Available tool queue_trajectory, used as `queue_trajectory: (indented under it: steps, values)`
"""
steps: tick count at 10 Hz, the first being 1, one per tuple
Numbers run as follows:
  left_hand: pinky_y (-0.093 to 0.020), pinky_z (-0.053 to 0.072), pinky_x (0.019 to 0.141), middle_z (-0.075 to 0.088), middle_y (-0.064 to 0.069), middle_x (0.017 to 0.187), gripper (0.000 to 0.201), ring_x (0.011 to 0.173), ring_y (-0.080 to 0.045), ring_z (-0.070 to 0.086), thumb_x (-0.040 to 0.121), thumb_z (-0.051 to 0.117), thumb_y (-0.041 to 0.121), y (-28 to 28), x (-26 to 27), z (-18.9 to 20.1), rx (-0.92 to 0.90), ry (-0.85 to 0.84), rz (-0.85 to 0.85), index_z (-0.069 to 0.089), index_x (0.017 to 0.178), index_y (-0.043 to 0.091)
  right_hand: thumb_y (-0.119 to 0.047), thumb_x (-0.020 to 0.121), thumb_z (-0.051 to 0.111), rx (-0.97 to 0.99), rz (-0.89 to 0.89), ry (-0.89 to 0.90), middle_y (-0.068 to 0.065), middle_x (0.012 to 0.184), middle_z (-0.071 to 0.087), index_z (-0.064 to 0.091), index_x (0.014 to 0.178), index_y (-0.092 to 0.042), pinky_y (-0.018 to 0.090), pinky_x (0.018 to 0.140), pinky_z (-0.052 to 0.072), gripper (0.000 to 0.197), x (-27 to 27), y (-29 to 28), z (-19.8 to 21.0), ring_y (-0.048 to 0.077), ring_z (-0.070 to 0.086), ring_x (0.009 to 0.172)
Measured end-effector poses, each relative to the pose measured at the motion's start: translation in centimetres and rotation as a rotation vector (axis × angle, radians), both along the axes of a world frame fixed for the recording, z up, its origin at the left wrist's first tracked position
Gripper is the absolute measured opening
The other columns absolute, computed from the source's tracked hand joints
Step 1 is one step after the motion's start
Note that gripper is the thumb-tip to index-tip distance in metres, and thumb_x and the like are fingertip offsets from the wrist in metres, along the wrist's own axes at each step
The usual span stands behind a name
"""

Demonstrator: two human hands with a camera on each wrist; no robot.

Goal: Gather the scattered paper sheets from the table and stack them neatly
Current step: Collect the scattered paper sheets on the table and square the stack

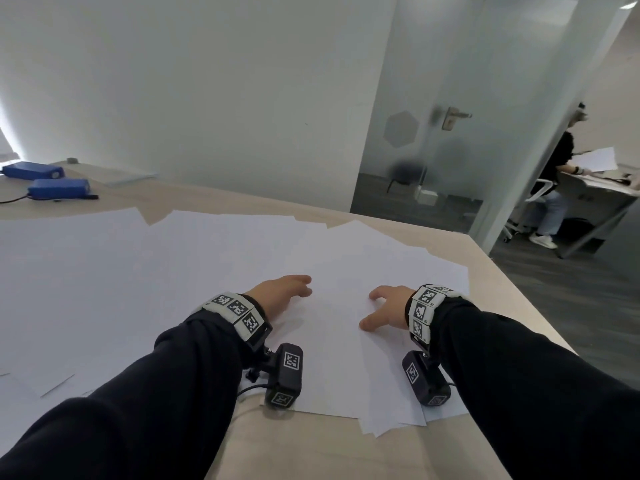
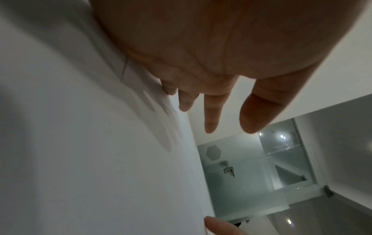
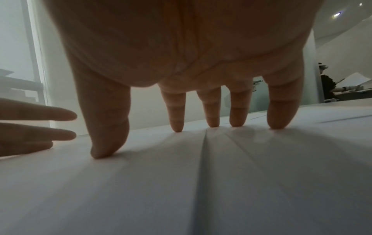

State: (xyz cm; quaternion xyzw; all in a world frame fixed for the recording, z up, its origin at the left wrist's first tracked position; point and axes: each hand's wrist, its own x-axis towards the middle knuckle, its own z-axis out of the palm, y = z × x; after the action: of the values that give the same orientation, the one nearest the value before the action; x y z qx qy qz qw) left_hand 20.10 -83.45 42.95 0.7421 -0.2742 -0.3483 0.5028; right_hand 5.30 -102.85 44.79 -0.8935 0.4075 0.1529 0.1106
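Note:
Several white paper sheets (image 1: 173,271) lie spread and overlapping across the light wooden table (image 1: 311,452). My left hand (image 1: 284,294) rests on the sheets near the middle, fingers straight and relaxed; in the left wrist view the left hand (image 2: 211,103) hovers just over the paper (image 2: 90,159). My right hand (image 1: 384,310) is spread on the overlapping sheets to the right. In the right wrist view its fingertips (image 3: 177,125) and thumb press down on the paper (image 3: 181,182), where sheet edges overlap. Neither hand holds a sheet.
Two blue boxes (image 1: 59,188) with a cable sit at the table's far left. The table's right edge (image 1: 519,299) drops to a dark floor. A frosted glass door (image 1: 433,133) stands behind. Another person (image 1: 557,181) sits at a desk at far right.

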Motion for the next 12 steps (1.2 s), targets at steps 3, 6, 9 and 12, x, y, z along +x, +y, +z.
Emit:
queue_trajectory:
  steps: [3, 6, 9, 12]
  values:
    - [-0.033, 0.033, 0.107, 0.042, -0.017, 0.152, 0.040, 0.140, -0.032, 0.040, 0.104, 0.041, 0.010, 2.2, 0.5, 2.9, -0.044, 0.013, 0.457, 0.047, 0.144, 0.005, -0.071, 0.074, 0.069, -0.074, -0.024, 0.073, 0.002, 0.151, 0.045, 0.030, 0.152, -0.025, 0.037, 0.110, 0.035, 0.099, -0.9, 0.7, 0.8, 0.028, 0.046, 0.136]
    - [-0.053, 0.049, 0.101, 0.049, -0.016, 0.131, 0.021, 0.116, -0.037, 0.051, 0.094, 0.059, 0.024, 3.4, 1.3, 3.2, 0.034, 0.198, 0.481, 0.053, 0.112, 0.016, -0.071, 0.071, 0.072, -0.063, -0.114, 0.046, 0.005, 0.150, 0.046, 0.030, 0.152, -0.024, 0.037, 0.108, 0.037, 0.103, -0.8, 0.3, 0.9, 0.029, 0.046, 0.135]
    - [-0.041, 0.060, 0.062, 0.057, -0.012, 0.116, 0.032, 0.099, -0.029, 0.062, 0.089, 0.065, 0.026, 3.1, 0.3, 2.4, 0.001, 0.350, 0.437, 0.058, 0.118, 0.012, -0.070, 0.067, 0.075, -0.036, -0.138, 0.033, 0.006, 0.149, 0.047, 0.028, 0.154, -0.026, 0.037, 0.109, 0.036, 0.108, -1.2, 0.3, 1.0, 0.029, 0.047, 0.135]
    - [-0.030, 0.042, 0.058, 0.054, -0.012, 0.087, 0.035, 0.065, -0.028, 0.052, 0.084, 0.070, 0.027, 3.5, -0.7, 2.2, 0.016, 0.274, 0.379, 0.058, 0.109, 0.004, -0.059, 0.072, 0.079, -0.004, -0.052, 0.033, 0.002, 0.129, 0.059, 0.045, 0.143, -0.022, 0.036, 0.104, 0.046, 0.087, -1.3, 2.0, 0.8, 0.026, 0.060, 0.117]
